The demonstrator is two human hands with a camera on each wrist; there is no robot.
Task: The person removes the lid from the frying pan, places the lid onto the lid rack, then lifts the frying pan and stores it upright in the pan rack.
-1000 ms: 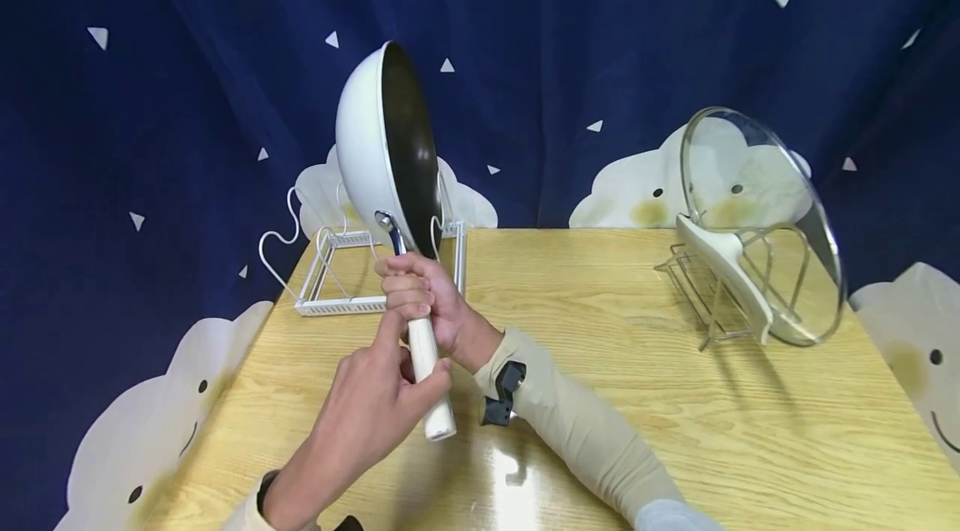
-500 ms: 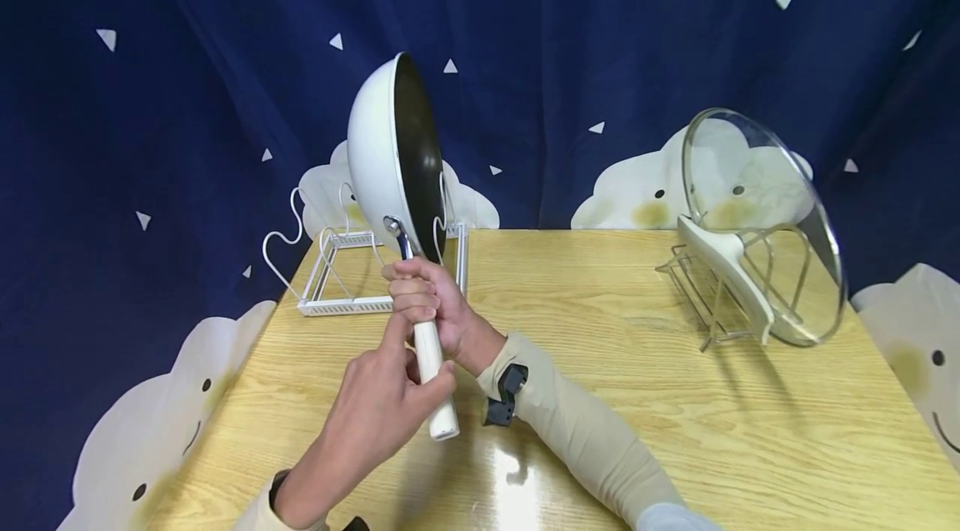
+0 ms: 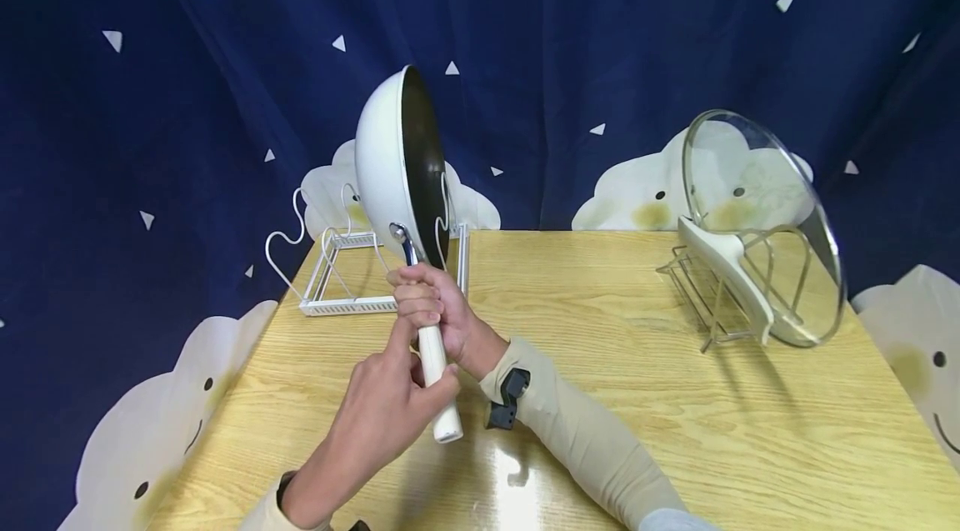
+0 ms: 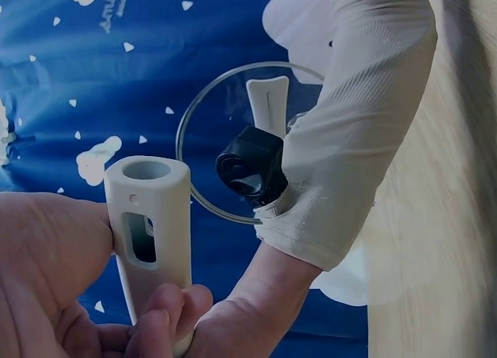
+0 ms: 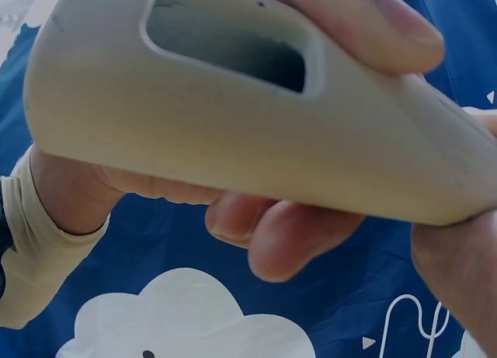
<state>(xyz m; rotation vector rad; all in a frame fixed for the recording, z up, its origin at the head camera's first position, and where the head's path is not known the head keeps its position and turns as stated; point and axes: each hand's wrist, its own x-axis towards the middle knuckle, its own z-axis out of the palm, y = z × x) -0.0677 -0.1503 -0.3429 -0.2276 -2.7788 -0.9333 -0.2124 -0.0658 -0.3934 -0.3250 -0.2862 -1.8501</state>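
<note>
A white wok [image 3: 381, 156] with a dark inside is held on its side, its opening towards the right. My right hand [image 3: 435, 310] grips the upper part of the pale handle [image 3: 432, 352], close to the metal joint. Lower down, my left hand [image 3: 378, 406] holds the same handle between thumb and fingers. A white wire rack [image 3: 348, 306] stands behind the hands, and one of its bent wires shows in front of the wok's dark inside. Whether the wok touches the rack I cannot tell. In the right wrist view, the slotted handle end [image 5: 217, 133] lies across the picture.
On the right of the wooden table [image 3: 585, 364], a glass lid [image 3: 757, 172] with a white grip [image 3: 723, 264] leans in a small metal stand [image 3: 712, 323]. A dark blue curtain [image 3: 540, 81] with clouds and triangles hangs behind the table.
The wok has moved slightly down and to the right, with both hands moving along on its handle. The lid and its stand have stayed put.
</note>
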